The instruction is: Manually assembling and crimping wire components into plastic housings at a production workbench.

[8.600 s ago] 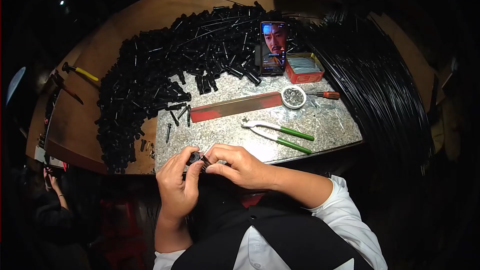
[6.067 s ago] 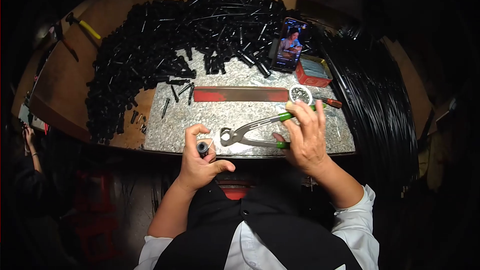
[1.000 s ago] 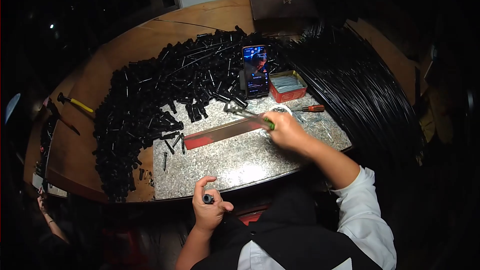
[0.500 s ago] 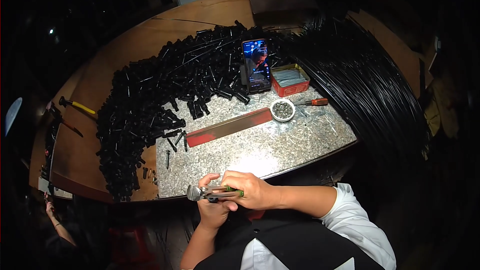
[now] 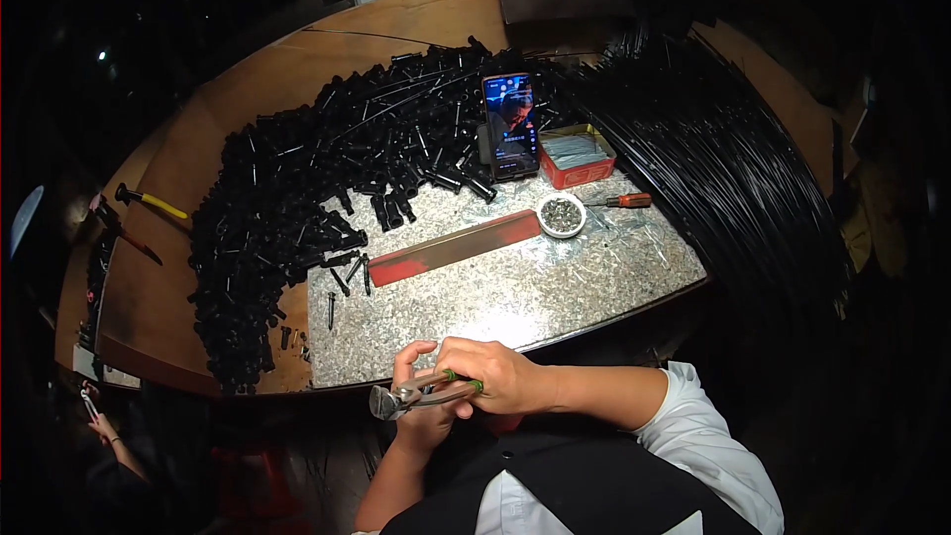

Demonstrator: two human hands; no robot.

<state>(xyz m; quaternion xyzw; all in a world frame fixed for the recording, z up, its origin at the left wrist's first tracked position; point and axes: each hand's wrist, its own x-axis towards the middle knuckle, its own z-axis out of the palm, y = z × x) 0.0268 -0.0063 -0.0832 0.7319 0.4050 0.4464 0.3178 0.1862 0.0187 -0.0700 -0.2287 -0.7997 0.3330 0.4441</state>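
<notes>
Green-handled pincers (image 5: 410, 396) are in the right hand (image 5: 502, 376), whose fingers wrap the grips; the steel head points left, at the near edge of a speckled stone slab (image 5: 466, 307). The left hand (image 5: 424, 428) is below and behind the tool, forefinger bent; its palm is covered, so I cannot tell what it holds.

On the slab, a worn red bar (image 5: 451, 251) lies aslant, its right end just beside a white bowl (image 5: 564, 234) of small metal bits (image 5: 561, 213). Right of the bowl is a screwdriver (image 5: 632, 201). Behind it, a red tin (image 5: 581, 176) holds thin pale strips (image 5: 575, 151), with a lit phone (image 5: 511, 129) propped beside it. Black tube-shaped parts (image 5: 297, 178) are heaped left and behind; long black rods (image 5: 733, 168) lie bundled to the right. A yellow-handled hammer (image 5: 158, 205) is at far left.
</notes>
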